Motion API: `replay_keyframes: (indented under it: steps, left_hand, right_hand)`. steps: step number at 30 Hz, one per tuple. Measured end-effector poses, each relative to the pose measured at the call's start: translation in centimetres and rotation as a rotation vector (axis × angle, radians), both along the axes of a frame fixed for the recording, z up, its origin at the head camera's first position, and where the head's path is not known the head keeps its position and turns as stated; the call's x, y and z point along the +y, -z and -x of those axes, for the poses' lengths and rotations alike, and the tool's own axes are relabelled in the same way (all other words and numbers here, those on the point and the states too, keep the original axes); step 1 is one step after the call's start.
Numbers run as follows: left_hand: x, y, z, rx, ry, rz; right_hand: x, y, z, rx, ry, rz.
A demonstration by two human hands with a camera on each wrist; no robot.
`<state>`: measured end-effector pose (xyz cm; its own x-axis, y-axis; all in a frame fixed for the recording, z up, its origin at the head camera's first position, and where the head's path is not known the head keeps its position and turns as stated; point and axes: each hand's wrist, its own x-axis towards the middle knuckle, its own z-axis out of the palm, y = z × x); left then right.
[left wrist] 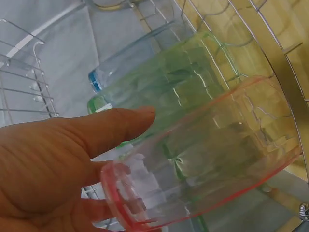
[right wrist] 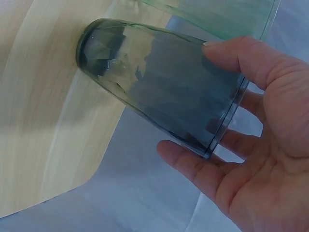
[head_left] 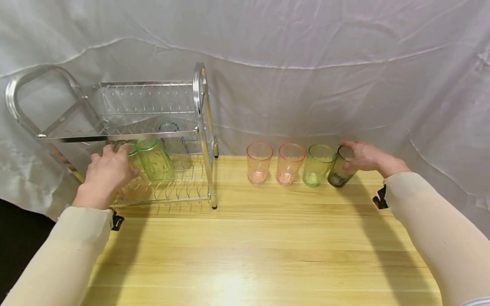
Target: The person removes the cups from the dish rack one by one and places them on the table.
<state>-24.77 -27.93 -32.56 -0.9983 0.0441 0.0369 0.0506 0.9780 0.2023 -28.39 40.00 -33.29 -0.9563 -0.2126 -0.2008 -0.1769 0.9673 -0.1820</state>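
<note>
My left hand (head_left: 109,168) reaches into the lower tier of the metal dish rack (head_left: 208,170). In the left wrist view its straight thumb lies beside an upside-down pink glass (left wrist: 207,164), and its fingers are behind the glass's base. A green glass (head_left: 155,159) and a bluish clear glass (head_left: 178,148) stand upside down beside it. On the table's right, my right hand (head_left: 363,156) holds a dark grey glass (right wrist: 164,82) near its rim, thumb on one side and fingers on the other. That glass stands upright on the table.
Upright in a row left of the grey glass stand a green glass (head_left: 317,165) and two pink glasses, one nearer it (head_left: 290,165) and one farther left (head_left: 259,165). The rack's upper tier has wire slots. A pale cloth (head_left: 306,93) hangs behind the wooden table (head_left: 249,246).
</note>
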Motion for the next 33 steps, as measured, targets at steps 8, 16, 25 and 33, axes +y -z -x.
replay_keyframes:
  steps: [8, 16, 25, 33]
  left_hand:
    - [-0.6, 0.1, 0.4, -0.07, -0.008, -0.018]
    - [-0.5, 0.1, 0.1, -0.03, 0.015, -0.019]
    - [1.2, -0.2, -2.2, 0.102, 0.014, -0.068]
    - [3.0, -1.4, -5.2, 0.189, 0.018, -0.078]
  right_hand:
    - [0.1, 0.2, 0.1, 0.0, 0.006, 0.012]
    - [0.2, 0.4, 0.1, -0.021, 0.035, 0.032]
    - [0.0, -0.1, -0.6, 0.01, 0.086, 0.065]
    - [-0.5, -0.6, -1.4, 0.072, 0.096, 0.087]
